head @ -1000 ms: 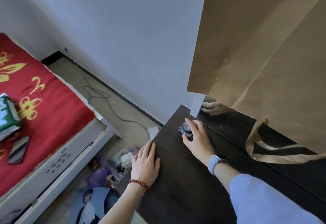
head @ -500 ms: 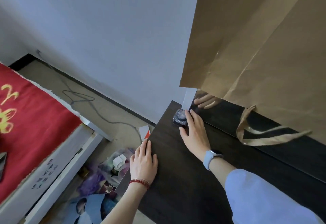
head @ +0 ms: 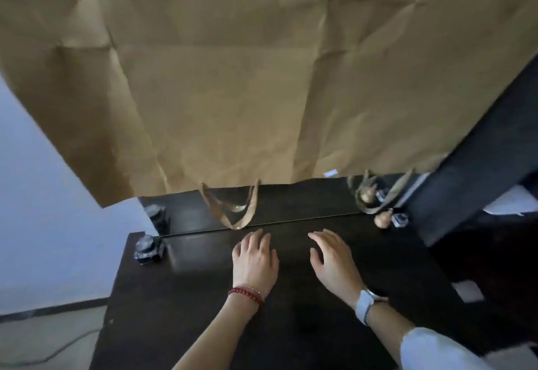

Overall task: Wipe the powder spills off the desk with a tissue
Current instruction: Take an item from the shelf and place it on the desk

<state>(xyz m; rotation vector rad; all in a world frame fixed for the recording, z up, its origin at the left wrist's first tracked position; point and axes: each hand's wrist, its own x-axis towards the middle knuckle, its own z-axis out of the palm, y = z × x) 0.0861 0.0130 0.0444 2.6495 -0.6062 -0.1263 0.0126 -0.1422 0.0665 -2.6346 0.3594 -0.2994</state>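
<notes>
Desk: dark wood grain, smooth, faint sheen
Mirror strip at desk back: glossy, reflective
Brown paper sheet above: matt kraft paper, creased, fold lines
Handle loop: flat twisted paper, slight shine
Small dark jar: glossy, likely glass
Bracelet: shiny red beads
Watch strap: matt pale rubbery band
Sleeve: soft pale cloth

Table: dark brown, near black, faint wood grain. Paper bag: plain tan kraft, creased. Bracelet: red beads. Watch band: pale blue. Sleeve: light blue. Wall: white.
</notes>
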